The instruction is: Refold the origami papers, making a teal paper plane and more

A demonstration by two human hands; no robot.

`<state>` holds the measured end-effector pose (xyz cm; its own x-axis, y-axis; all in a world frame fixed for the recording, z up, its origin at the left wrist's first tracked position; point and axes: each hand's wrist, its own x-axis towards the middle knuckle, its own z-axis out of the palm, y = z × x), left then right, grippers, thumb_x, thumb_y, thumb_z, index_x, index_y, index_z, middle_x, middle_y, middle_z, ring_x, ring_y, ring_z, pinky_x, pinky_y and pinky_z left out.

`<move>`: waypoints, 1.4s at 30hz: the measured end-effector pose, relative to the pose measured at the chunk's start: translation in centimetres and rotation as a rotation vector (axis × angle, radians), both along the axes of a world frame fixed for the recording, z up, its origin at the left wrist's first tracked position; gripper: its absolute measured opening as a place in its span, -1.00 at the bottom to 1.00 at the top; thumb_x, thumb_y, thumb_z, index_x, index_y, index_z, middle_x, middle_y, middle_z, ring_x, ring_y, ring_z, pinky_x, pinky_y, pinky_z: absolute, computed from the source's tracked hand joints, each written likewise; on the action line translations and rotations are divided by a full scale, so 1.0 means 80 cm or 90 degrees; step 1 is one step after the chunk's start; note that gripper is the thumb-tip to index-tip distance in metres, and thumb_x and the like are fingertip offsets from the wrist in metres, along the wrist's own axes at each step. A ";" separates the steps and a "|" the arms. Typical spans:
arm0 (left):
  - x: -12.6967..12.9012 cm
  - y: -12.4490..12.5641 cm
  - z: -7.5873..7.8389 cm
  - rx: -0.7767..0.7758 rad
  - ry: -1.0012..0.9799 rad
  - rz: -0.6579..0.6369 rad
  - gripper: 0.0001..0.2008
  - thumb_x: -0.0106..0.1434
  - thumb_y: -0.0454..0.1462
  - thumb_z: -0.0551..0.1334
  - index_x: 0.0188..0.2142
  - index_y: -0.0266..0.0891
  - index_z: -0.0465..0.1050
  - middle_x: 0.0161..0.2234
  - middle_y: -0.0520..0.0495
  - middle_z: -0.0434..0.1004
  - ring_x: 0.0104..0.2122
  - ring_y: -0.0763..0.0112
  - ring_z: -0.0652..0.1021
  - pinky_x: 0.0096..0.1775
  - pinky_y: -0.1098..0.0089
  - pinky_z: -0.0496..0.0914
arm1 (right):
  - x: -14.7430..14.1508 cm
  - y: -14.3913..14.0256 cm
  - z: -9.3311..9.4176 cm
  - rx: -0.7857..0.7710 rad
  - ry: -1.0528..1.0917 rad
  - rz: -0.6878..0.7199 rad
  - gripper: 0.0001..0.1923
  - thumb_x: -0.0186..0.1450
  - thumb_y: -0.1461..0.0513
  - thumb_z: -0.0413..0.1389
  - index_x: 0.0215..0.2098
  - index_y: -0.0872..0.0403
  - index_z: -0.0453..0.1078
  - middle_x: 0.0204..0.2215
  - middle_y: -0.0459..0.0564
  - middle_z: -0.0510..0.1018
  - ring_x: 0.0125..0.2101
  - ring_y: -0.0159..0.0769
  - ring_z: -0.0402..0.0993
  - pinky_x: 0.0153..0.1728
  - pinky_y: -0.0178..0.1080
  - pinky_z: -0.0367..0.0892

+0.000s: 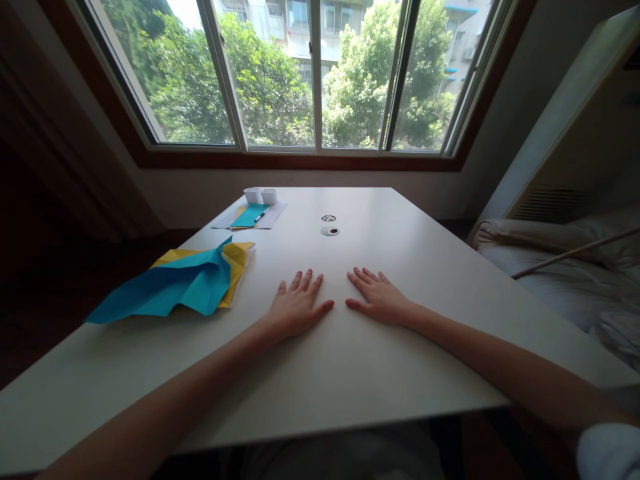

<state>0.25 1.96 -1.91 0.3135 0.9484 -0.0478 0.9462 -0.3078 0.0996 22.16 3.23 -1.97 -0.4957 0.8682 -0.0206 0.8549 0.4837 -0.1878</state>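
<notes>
Palm down on the white table lies my left hand, its fingers spread and holding nothing. My right hand rests flat opposite it, fingers also apart and empty. A gap separates the two thumbs. To the left of my left hand is a creased blue sheet of paper, folded up into ridges. Under and behind it shows a creased yellow sheet, with a white edge below that. Beyond my hands, two small round discs with dark markings sit on the tabletop.
At the far left of the table stand two small white containers. Near them are a flat blue sheet, a pen and white paper. A window is behind the table. Covered furniture stands on the right.
</notes>
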 end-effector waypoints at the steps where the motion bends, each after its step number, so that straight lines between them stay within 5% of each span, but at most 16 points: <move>1: 0.000 0.000 0.000 -0.002 0.001 0.000 -0.23 0.17 0.21 -0.26 0.26 -0.12 -0.17 0.29 -0.13 -0.27 0.24 0.04 -0.13 0.11 -0.10 -0.08 | 0.000 0.000 0.000 0.000 -0.001 0.000 -0.15 0.20 -0.23 -0.33 0.28 0.07 -0.18 0.27 0.07 -0.13 0.25 -0.10 -0.24 0.18 0.03 -0.25; 42: -0.001 -0.001 0.003 -0.004 0.001 0.002 -0.24 0.17 0.20 -0.24 0.26 -0.12 -0.16 0.29 -0.13 -0.27 0.24 0.04 -0.13 0.11 -0.09 -0.09 | -0.001 0.000 -0.001 0.010 0.005 0.003 -0.16 0.20 -0.23 -0.32 0.28 0.07 -0.15 0.27 0.08 -0.11 0.25 -0.10 -0.21 0.17 0.05 -0.23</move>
<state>0.16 1.85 -1.64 0.3101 0.9491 -0.0544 0.9474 -0.3038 0.1008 22.10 3.25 -2.01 -0.4999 0.8661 -0.0032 0.8512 0.4906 -0.1865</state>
